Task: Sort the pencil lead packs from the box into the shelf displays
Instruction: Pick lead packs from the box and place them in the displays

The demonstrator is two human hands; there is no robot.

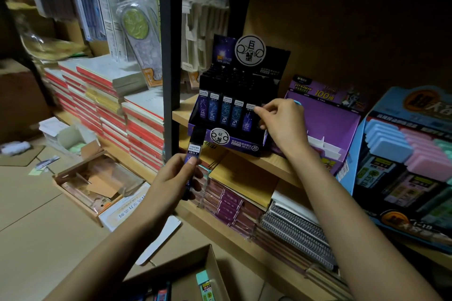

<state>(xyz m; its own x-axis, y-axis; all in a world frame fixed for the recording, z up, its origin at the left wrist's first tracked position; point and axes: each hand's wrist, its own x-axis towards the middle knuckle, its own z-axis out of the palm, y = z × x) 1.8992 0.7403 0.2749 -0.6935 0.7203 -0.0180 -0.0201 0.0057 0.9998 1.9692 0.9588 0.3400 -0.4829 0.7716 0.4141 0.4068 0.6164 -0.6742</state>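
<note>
My left hand (176, 176) is curled round a dark pack (195, 146), thumb pressed on its front, holding it upright just below the front lip of the display (244, 142) on the shelf (269, 164). My right hand (281, 124) reaches into that display's front row. Its thumb and forefinger pinch the top of the end pack (249, 117), which stands in its slot to the right of four others. More packs lie in the box (186, 265) at the bottom, among them a mint pack (205, 283). A purple display (325, 117) sits just right of my right hand, with a blue display (401, 115) beyond it
</note>
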